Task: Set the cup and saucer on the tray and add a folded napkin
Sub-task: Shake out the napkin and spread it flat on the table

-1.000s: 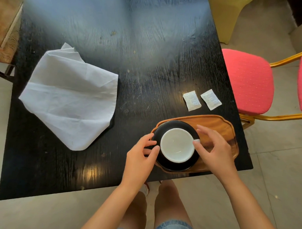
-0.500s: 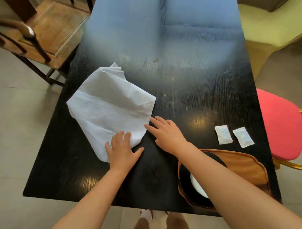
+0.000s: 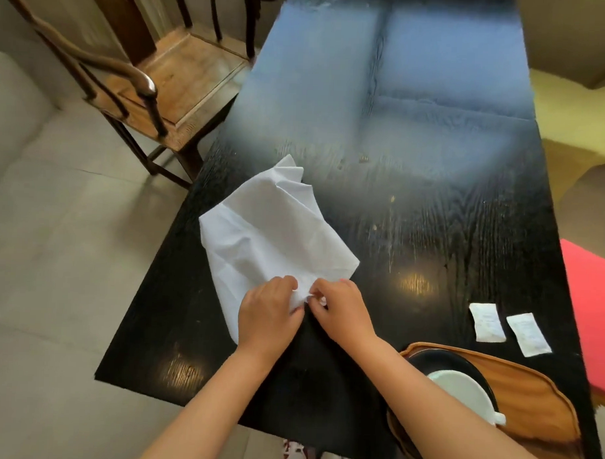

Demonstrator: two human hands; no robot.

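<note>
The white napkin lies rumpled on the black table; left hand and right hand pinch its near corner. Cup and saucer sit on the wooden tray; a wooden chair stands beyond.

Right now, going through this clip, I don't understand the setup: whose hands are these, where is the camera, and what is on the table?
No machine here: a person works bare-handed, and one wide-angle camera on their head looks down. On the black table lies a white napkin, not yet neatly folded. The left hand and right hand both pinch its near corner. At lower right, a wooden tray holds a black saucer with a white cup on it, partly hidden by the right forearm. Two small white packets lie beside the tray.
</note>
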